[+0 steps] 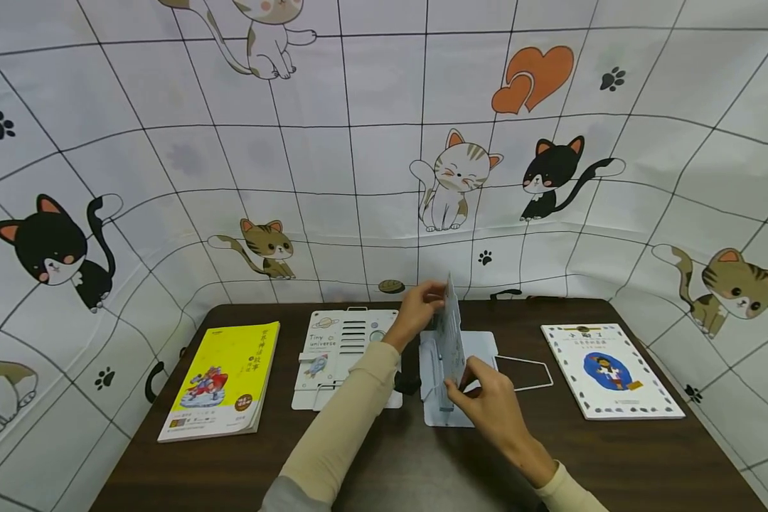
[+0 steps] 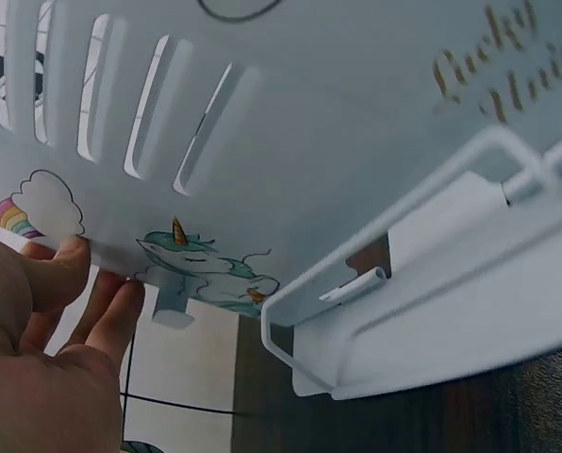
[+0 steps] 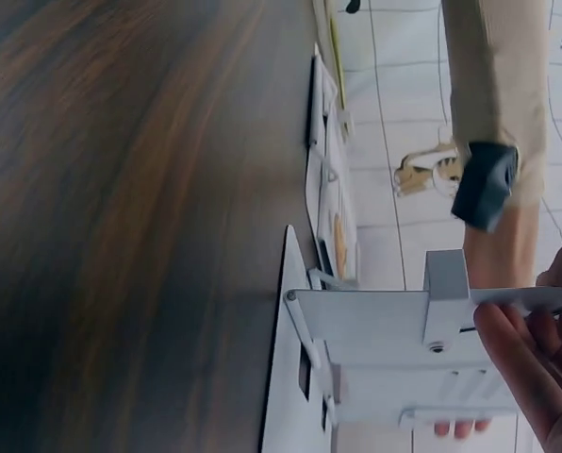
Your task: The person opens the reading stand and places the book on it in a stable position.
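Observation:
A pale folding book stand (image 1: 450, 334) stands at the table's middle, its slotted panel raised nearly upright above its flat base (image 1: 480, 345). My left hand (image 1: 416, 313) holds the panel's far edge, thumb and fingertips at the border beside a unicorn print (image 2: 191, 260) in the left wrist view. At the near edge, my right hand (image 1: 493, 405) pinches the panel between thumb and fingers. The right wrist view shows this hand (image 3: 545, 349) next to a small grey clip (image 3: 445, 302) on that edge. A wire leg (image 1: 547, 370) sticks out to the right of the base.
Left of it lies a second white book stand (image 1: 323, 341) marked "Tiny universe", partly covered by my left arm. A yellow book (image 1: 230, 363) lies at the table's left and a white book (image 1: 569, 355) at its right. A cat-patterned cloth (image 1: 384, 163) hangs behind.

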`<state>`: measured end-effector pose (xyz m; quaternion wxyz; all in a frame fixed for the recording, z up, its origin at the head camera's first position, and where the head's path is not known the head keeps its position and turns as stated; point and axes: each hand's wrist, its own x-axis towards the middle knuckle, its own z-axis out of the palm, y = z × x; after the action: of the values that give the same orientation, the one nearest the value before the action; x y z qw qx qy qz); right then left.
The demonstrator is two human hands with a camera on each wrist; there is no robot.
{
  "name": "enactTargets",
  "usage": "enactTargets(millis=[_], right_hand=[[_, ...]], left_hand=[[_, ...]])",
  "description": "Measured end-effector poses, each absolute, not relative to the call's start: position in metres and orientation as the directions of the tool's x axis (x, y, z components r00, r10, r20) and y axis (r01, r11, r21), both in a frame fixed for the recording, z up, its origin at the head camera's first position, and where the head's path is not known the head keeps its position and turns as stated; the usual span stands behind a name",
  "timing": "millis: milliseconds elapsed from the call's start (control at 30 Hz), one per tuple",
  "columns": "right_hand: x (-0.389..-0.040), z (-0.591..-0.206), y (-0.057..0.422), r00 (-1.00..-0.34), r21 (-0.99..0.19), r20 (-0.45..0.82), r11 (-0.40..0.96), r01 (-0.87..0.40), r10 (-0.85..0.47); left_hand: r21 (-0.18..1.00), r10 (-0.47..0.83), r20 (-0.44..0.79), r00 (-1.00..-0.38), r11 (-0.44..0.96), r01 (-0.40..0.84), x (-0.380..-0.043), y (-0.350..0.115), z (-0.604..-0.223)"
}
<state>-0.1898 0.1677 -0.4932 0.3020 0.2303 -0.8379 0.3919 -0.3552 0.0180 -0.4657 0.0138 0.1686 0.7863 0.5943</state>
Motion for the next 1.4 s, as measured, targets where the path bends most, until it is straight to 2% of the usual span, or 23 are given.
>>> enactTargets(millis=[367,600,767,967,1233,1400], right_hand=[[-0.19,-0.487,0.151,-0.727,-0.539,0.666,0.565,-0.624,-0.167],[-0.189,-0.486,0.15,-0.732,-0.548,0.664,0.565,-0.617,-0.156],[-0.189,-0.485,0.151,-0.748,-0.58,0.65,0.55,-0.601,-0.131],[-0.188,-0.485,0.154,-0.781,-0.622,0.614,0.54,-0.567,-0.113],[-0.183,-0.485,0.159,-0.812,-0.665,0.566,0.502,-0.553,-0.143],[-0.182,-0.484,0.167,-0.832,-0.701,0.509,0.453,-0.55,-0.223]], left_hand=[[0.916,0.334,0.195,-0.922,0.273,0.293,-0.359,0.016,-0.466],[0.935,0.307,0.19,-0.933,0.232,0.267,-0.343,-0.006,-0.464],[0.92,0.322,0.24,-0.916,0.224,0.32,-0.317,-0.025,-0.463],[0.907,0.397,0.277,-0.875,0.193,0.374,-0.265,-0.043,-0.46],[0.914,0.527,0.347,-0.776,-0.005,0.405,-0.217,-0.037,-0.463],[0.899,0.452,0.362,-0.815,0.064,0.434,-0.202,-0.021,-0.465]])
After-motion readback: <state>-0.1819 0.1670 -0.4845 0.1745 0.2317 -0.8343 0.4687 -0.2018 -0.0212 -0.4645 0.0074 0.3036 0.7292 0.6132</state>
